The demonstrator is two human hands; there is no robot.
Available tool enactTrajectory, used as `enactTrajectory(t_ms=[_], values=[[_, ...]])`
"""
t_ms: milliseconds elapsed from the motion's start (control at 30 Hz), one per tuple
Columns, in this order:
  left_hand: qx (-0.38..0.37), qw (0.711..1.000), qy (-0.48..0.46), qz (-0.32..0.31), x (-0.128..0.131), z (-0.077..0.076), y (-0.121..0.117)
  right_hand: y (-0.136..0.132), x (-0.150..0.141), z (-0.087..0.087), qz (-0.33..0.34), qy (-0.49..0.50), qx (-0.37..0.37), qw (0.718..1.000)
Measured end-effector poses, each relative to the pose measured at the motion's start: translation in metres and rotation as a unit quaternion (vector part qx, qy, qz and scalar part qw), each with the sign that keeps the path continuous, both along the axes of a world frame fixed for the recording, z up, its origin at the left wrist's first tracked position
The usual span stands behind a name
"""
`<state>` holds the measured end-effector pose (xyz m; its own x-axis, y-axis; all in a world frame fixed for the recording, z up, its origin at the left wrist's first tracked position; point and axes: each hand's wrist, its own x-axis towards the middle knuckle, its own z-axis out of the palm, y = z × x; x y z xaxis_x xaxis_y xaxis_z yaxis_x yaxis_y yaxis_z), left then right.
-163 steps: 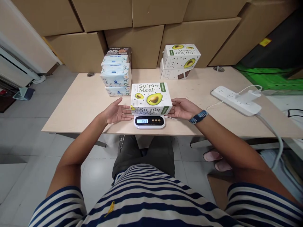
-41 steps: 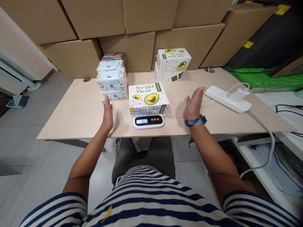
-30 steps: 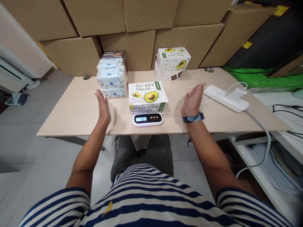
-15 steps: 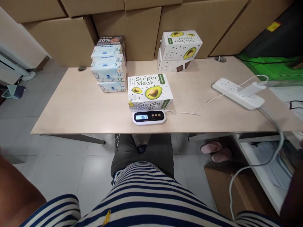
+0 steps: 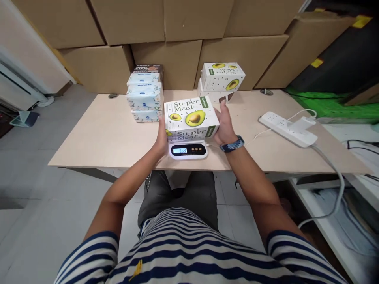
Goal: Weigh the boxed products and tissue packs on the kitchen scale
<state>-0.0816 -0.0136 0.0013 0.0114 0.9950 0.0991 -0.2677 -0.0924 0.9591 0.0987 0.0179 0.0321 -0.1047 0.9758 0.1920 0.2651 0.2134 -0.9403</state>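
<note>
A white Su-per Meal box (image 5: 189,114) with avocado pictures rests on a white digital scale (image 5: 188,157), whose lit display appears to read 963. My left hand (image 5: 161,138) is against the box's left side, its fingers partly hidden behind the carton. On the opposite side, my right hand (image 5: 225,124) clasps the box, thumb pointing up and fingers mostly out of sight. A patterned blue band circles the right wrist.
Stacked tissue packs (image 5: 144,96) stand at the back left of the table (image 5: 97,134). Another avocado box (image 5: 223,77) sits on a second box at the back right. A white power strip (image 5: 287,128) with cables lies on the right. Cardboard boxes (image 5: 166,63) line the back.
Both hands have come in from outside the view and taken hold of the box's sides. The camera view has shifted slightly, while the display reading looks the same.
</note>
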Motion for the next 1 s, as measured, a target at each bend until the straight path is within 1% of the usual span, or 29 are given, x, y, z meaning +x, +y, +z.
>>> enactTrajectory(t_ms=[67,133,167,200,233,267,300,367,433,467,533,633,733,867,933,1000], values=[[0.044,0.998,0.020,0.033,-0.016,0.020,-0.021,-0.012,-0.004,0.012,0.024,0.018,0.032,0.999],[0.078,0.992,0.055,0.082,-0.046,0.039,-0.045,-0.024,-0.012,0.016,0.105,0.034,0.056,0.992],[0.083,0.988,0.068,0.108,-0.063,0.044,-0.056,-0.029,-0.019,0.014,0.155,0.036,0.061,0.985],[0.078,0.985,0.077,0.131,-0.081,0.046,-0.065,-0.033,-0.029,0.011,0.198,0.029,0.065,0.978],[0.064,0.983,0.081,0.149,-0.098,0.044,-0.071,-0.036,-0.041,0.005,0.232,0.013,0.070,0.970],[0.040,0.983,0.080,0.163,-0.114,0.038,-0.076,-0.039,-0.054,-0.001,0.256,-0.009,0.074,0.964],[0.007,0.982,0.073,0.174,-0.128,0.029,-0.078,-0.041,-0.068,-0.009,0.272,-0.034,0.075,0.959],[-0.068,0.978,0.051,0.189,-0.151,0.005,-0.081,-0.043,-0.094,-0.023,0.301,-0.090,0.061,0.947],[-0.122,0.971,0.038,0.201,-0.168,-0.018,-0.084,-0.044,-0.113,-0.035,0.323,-0.134,0.034,0.936],[-0.134,0.969,0.039,0.205,-0.174,-0.028,-0.086,-0.044,-0.120,-0.039,0.330,-0.152,0.026,0.931],[-0.137,0.967,0.050,0.207,-0.184,-0.040,-0.088,-0.042,-0.126,-0.046,0.338,-0.181,0.019,0.924],[-0.143,0.970,0.062,0.186,-0.192,-0.046,-0.083,-0.037,-0.124,-0.048,0.326,-0.206,0.005,0.923],[-0.147,0.976,0.064,0.146,-0.195,-0.046,-0.066,-0.030,-0.120,-0.042,0.296,-0.242,-0.011,0.924],[-0.144,0.980,0.075,0.117,-0.196,-0.043,-0.042,-0.021,-0.121,-0.032,0.248,-0.335,0.008,0.909],[-0.151,0.979,0.085,0.108,-0.197,-0.040,-0.035,-0.016,-0.124,-0.028,0.232,-0.361,0.018,0.903],[-0.151,0.978,0.096,0.112,-0.196,-0.038,-0.031,-0.011,-0.125,-0.024,0.226,-0.376,0.028,0.898]])
